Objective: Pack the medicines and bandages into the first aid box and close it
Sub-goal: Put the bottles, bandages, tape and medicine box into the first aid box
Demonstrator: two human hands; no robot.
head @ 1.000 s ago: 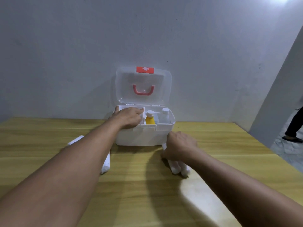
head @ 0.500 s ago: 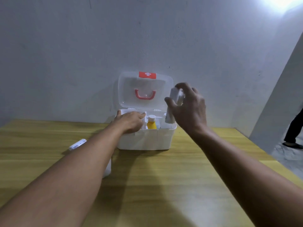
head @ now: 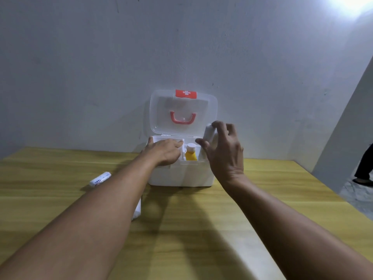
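A white first aid box point(head: 181, 174) stands on the far middle of a wooden table point(head: 272, 188), against a grey wall point(head: 80, 67). Its clear lid point(head: 183, 112) stands upright, showing a red handle point(head: 183, 118) and a red cross label point(head: 185, 94). Inside, a yellow bottle point(head: 191, 153) with a white cap stands upright in a middle compartment. Left of the box a small white tube point(head: 100, 179) lies on the table, and a white bandage roll point(head: 137, 208) pokes out from under the left forearm, which hides most of it. At the far right edge a person's leg and shoe point(head: 364, 170) show on the floor.

The left hand point(head: 164, 151) reaches palm-down into the box's left compartment — fingers resting inside, and whether they grip anything cannot be told. The right hand point(head: 224, 152) hovers at the box's right end, back toward the camera, thumb and fingers pinching a white bandage roll point(head: 209, 133) — upright, just above the right compartment beside the lid's edge.
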